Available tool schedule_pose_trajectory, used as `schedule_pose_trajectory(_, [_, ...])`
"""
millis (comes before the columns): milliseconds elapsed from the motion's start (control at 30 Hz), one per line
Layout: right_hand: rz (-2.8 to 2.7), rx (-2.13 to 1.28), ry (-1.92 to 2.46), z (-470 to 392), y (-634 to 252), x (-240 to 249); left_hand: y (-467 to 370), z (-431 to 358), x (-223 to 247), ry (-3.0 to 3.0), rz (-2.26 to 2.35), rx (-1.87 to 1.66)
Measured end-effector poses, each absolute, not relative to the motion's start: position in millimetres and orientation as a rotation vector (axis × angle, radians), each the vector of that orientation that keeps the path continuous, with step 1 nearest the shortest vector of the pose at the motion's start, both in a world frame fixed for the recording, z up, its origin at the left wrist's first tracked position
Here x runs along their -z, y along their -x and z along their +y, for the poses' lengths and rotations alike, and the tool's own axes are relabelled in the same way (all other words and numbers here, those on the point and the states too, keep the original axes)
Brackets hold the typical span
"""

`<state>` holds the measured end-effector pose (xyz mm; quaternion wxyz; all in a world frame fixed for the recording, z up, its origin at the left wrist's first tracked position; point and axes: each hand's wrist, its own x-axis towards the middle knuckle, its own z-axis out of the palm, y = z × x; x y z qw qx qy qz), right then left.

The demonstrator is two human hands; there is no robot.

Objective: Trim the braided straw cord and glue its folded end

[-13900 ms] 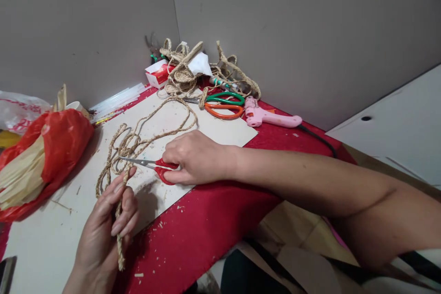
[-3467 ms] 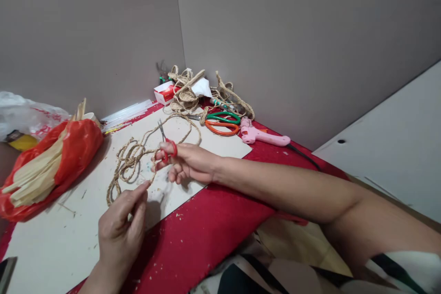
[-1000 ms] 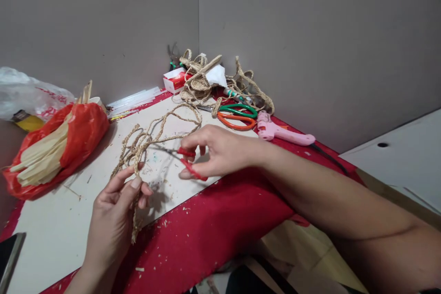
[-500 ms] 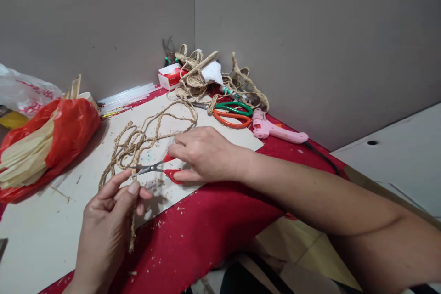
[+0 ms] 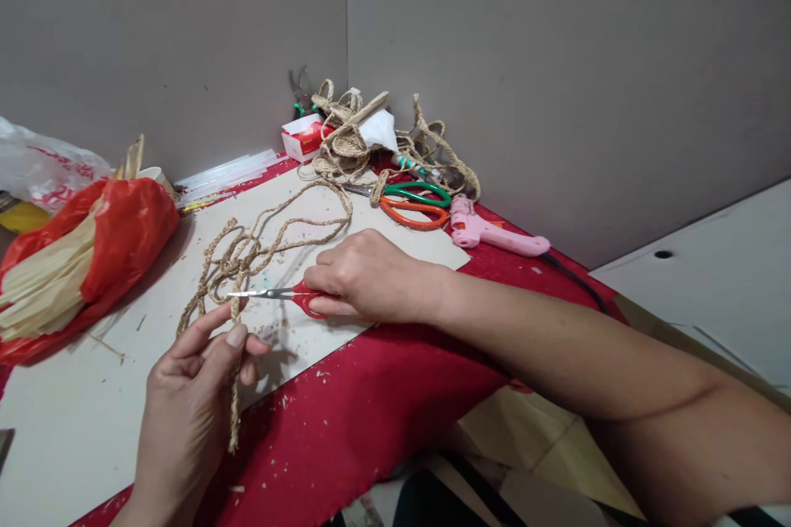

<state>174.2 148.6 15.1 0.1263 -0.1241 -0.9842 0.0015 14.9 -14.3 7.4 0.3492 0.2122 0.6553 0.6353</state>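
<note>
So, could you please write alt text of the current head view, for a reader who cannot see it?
A right hand holds red-handled scissors across a braided cord that the left hand pinches over a pale board. Behind lie tangled cord, green-and-orange-handled scissors and a pink gun-shaped tool.

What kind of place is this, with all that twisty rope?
It looks like a craft corner, though I can't tell whose. There's braided cord on the table, a pink tool that looks like a glue gun, and red-handled scissors in the right hand.
</note>
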Motion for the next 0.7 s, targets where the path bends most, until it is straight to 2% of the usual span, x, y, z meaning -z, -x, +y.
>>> schedule_pose_trajectory(233, [-2.706, -0.238, 0.339, 148, -174, -11, -15, -16, -10, -0.574, 1.721, -1.635])
schedule_pose_trajectory(467, [-2.798, -0.119, 0.376, 147, -171, -10, -20, -15, -18, -0.588, 1.68, -1.603])
schedule_pose_trajectory(700, [-2.737, -0.215, 0.361, 151, -174, -12, -15, -12, -17, -0.6, 1.725, -1.565])
